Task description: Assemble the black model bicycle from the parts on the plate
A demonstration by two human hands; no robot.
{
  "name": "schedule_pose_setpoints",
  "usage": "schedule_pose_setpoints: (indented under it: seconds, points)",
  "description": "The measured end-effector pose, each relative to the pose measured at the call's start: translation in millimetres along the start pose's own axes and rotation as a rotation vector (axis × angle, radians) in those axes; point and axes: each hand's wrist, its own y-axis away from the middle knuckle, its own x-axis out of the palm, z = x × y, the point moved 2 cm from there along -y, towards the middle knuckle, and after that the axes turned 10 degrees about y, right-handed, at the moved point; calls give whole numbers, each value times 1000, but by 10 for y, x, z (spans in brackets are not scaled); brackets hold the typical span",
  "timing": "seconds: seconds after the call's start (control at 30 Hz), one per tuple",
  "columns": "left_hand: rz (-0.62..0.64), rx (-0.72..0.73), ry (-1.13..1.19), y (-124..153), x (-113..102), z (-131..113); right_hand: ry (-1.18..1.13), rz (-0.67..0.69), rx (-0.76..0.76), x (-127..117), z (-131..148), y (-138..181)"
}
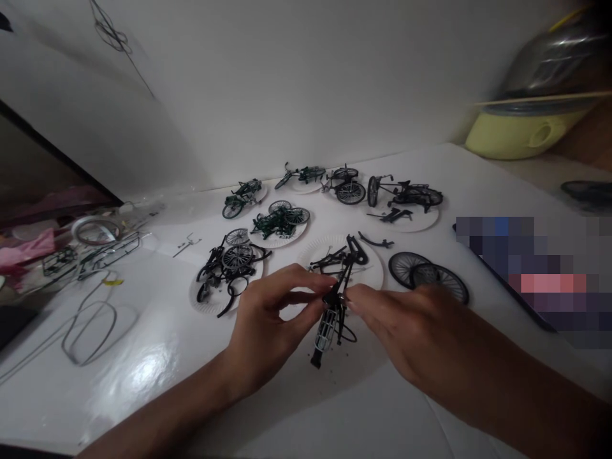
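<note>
My left hand [270, 322] and my right hand [396, 328] meet over the white table, both pinching a small black model bicycle frame [329, 319] that hangs down between the fingertips. Just behind it lies a white paper plate [370, 271] with more black frame parts. Two loose spoked wheels [428, 274] lie to the right of that plate, close to my right hand.
Several paper plates with green and black model bicycles [280, 223] spread across the table toward the wall. A wire loop [90, 325] and clutter sit at the left. A dark flat object [507, 280] lies at the right, a yellow container [526, 131] behind it.
</note>
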Motion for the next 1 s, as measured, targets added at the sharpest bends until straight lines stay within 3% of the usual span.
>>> schedule_pose_setpoints:
  seconds: [0.13,0.3,0.47,0.53,0.6,0.73,0.8,0.9,1.0]
  points:
    - [30,202,-111,4,17,-36,-197,77,96,18,13,17]
    - [41,332,-178,21,18,-65,-619,107,288,-10,10,10]
    - [214,410,-247,-3,-42,-152,-1418,528,579,55,21,3]
    - [255,360,-245,-37,-84,-187,-1524,606,613,50,20,-4]
    - [217,240,-180,-85,-137,-206,-1397,567,557,13,-1,-16]
    - [104,-123,159,-160,-234,-130,-718,163,395,-117,-79,-51]
    - [114,-238,287,-170,-255,-50,-467,39,361,-126,-96,-68]
    - [161,-325,356,-179,-244,78,-408,67,357,-30,-91,-93]
    - [234,-342,353,-217,-207,121,-624,200,302,87,-45,-98]
